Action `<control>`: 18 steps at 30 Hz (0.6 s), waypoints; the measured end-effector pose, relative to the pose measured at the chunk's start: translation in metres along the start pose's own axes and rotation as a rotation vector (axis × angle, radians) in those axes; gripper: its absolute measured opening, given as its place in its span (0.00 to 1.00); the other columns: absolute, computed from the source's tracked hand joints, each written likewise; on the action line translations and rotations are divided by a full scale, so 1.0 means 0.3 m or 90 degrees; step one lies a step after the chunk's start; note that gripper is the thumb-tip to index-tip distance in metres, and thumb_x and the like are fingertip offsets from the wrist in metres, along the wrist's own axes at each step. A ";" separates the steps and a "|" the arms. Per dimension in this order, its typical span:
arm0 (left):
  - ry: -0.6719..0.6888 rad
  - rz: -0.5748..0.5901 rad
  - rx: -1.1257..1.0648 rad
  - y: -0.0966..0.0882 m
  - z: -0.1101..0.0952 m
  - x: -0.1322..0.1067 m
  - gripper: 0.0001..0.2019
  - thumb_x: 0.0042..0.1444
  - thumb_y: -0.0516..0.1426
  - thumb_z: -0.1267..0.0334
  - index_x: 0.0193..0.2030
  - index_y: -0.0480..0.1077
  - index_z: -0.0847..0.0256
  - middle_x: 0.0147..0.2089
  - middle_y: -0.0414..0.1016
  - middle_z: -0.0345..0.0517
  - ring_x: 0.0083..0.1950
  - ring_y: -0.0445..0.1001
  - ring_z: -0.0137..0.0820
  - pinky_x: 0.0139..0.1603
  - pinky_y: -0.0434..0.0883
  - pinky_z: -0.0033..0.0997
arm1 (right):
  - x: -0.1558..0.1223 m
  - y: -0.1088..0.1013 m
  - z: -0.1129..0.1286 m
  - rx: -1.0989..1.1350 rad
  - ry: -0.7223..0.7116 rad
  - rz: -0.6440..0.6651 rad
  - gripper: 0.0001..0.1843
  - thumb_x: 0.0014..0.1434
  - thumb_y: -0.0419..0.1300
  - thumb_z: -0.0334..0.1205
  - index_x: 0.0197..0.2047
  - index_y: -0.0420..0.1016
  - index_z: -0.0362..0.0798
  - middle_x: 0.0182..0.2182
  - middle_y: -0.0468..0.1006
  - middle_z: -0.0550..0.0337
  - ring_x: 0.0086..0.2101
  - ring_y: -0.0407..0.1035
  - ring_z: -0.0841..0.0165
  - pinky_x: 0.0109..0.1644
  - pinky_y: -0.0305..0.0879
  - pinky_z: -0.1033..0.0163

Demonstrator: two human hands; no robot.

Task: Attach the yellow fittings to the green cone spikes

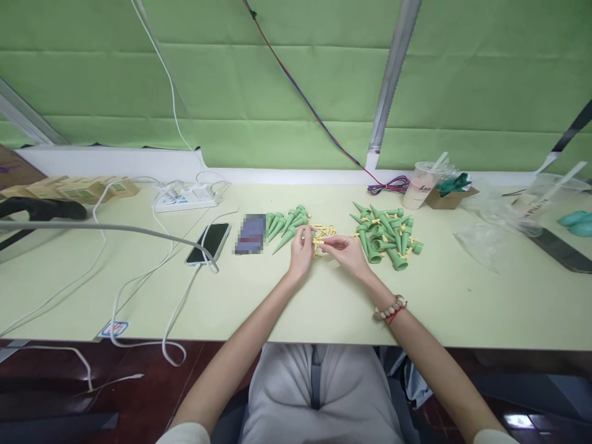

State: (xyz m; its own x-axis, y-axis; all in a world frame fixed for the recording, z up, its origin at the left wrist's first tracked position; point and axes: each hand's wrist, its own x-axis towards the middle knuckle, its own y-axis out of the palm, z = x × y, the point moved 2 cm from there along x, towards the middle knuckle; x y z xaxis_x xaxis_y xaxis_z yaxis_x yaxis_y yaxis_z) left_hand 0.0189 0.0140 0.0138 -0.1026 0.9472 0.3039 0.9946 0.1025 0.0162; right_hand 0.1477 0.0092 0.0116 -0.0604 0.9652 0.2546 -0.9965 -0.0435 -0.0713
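Note:
A small yellow plastic piece [318,242] is between the fingertips of my two hands, just above the table. My left hand [301,250] is closed, its thumb and fingers at the piece's left end. From the other side my right hand [349,254] pinches it. Loose yellow pieces [329,230] lie just behind the fingers, partly covered by them. To the left of my left hand are several green pointed plastic cones [287,223] laid roughly side by side. A bigger jumbled heap of green hollow cones [386,235], with yellow bits among them, lies right of my right hand.
Left on the table [333,308] are a phone [210,243], a blurred-out dark rectangle [251,234], white cables and a power strip [187,197]. Rightward stand a drink cup [419,187], a small cardboard box [448,198], plastic bags [481,240] and another dark phone [562,250].

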 end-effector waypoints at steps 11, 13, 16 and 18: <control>0.042 0.038 0.068 -0.001 0.001 -0.016 0.19 0.60 0.47 0.44 0.38 0.63 0.59 0.21 0.55 0.32 0.18 0.50 0.22 0.20 0.52 0.24 | -0.026 0.028 0.011 -0.078 -0.027 0.110 0.26 0.61 0.46 0.60 0.22 0.63 0.49 0.20 0.69 0.62 0.24 0.66 0.69 0.33 0.65 0.63; 0.003 0.033 0.018 0.002 -0.003 -0.008 0.19 0.59 0.48 0.43 0.37 0.63 0.59 0.19 0.53 0.31 0.17 0.50 0.22 0.19 0.51 0.24 | -0.030 0.028 0.015 -0.101 -0.041 0.119 0.23 0.63 0.45 0.58 0.27 0.64 0.49 0.22 0.69 0.62 0.25 0.66 0.69 0.33 0.64 0.64; -0.059 0.034 -0.033 0.009 -0.004 0.002 0.19 0.59 0.49 0.44 0.36 0.63 0.59 0.17 0.50 0.30 0.15 0.48 0.21 0.16 0.50 0.22 | -0.034 0.020 0.021 -0.190 -0.088 0.130 0.15 0.64 0.48 0.52 0.40 0.66 0.50 0.29 0.73 0.61 0.29 0.67 0.68 0.36 0.63 0.64; -0.101 0.046 -0.038 0.014 -0.001 0.003 0.17 0.60 0.48 0.46 0.36 0.63 0.60 0.16 0.49 0.29 0.14 0.48 0.21 0.16 0.48 0.22 | -0.036 0.013 0.023 -0.271 -0.122 0.132 0.13 0.64 0.47 0.48 0.43 0.65 0.50 0.32 0.74 0.59 0.31 0.67 0.67 0.38 0.61 0.63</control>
State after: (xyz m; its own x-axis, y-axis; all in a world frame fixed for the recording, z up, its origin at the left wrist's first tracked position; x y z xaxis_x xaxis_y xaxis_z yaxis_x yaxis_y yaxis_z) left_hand 0.0229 0.0152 0.0143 -0.0269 0.9880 0.1522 0.9981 0.0182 0.0583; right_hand 0.1441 -0.0032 0.0154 -0.3032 0.8813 0.3625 -0.8531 -0.0815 -0.5153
